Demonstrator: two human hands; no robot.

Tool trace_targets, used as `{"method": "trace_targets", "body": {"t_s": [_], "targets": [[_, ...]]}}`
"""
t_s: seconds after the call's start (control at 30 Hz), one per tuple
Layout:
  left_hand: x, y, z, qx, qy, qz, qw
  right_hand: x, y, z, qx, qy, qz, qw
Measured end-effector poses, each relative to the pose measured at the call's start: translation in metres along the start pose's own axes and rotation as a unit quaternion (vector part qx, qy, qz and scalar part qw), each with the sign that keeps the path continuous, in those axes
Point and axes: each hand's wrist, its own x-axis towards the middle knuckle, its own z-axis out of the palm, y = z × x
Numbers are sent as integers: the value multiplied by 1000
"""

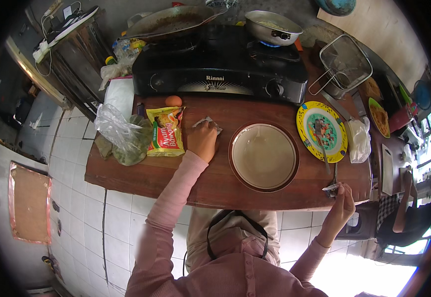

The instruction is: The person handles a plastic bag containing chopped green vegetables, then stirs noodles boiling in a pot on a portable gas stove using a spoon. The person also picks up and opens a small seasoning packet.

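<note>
My left hand (pixel 202 141) is closed over a crumpled silvery packet (pixel 214 123) on the wooden table, hiding much of it. Between the fingertips of my right hand (pixel 343 204) is a small sachet (pixel 330 187), just over the table's front right edge. A spoon handle (pixel 336 171) shows behind that sachet. Between my hands stands a wide cream bowl (pixel 264 159) with a brown rim. To its right a fork (pixel 320 139) lies on a yellow patterned plate (pixel 302 137). Left of my left hand lie a yellow instant noodle packet (pixel 165 131) and a brown egg (pixel 173 101).
A black Rinnai gas stove (pixel 219 80) spans the back, bearing a wok (pixel 171 22) and a pot (pixel 275 28) over a blue flame. Plastic bags (pixel 120 130) lie left; a wire strainer basket (pixel 345 63) stands right. Another person (pixel 405 222) is at the far right.
</note>
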Motion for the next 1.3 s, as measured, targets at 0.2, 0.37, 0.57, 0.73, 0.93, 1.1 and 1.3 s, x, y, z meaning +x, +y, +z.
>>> {"method": "trace_targets", "body": {"t_s": [0.2, 0.37, 0.57, 0.73, 0.93, 1.1, 1.3], "targets": [[6, -8, 0, 2, 92, 4, 996, 6, -3, 23, 64, -125, 50, 989], [-1, -6, -17, -350, 176, -38, 919, 13, 12, 58, 48, -141, -30, 988], [-20, 8, -56, -635, 103, -167, 747, 26, 35, 54, 42, -91, 6, 995], [-28, 29, -70, -688, 88, -198, 692, 34, 61, 41, 26, -24, 57, 998], [-41, 49, -69, -737, 45, -188, 648, 44, 74, 32, -96, -122, 25, 988], [-63, 49, -59, -728, 42, -202, 653, 51, 71, 32, -157, -72, -12, 985], [-89, 20, -58, -744, 81, -202, 631, 65, 69, 31, -212, -61, -143, 965]]}}
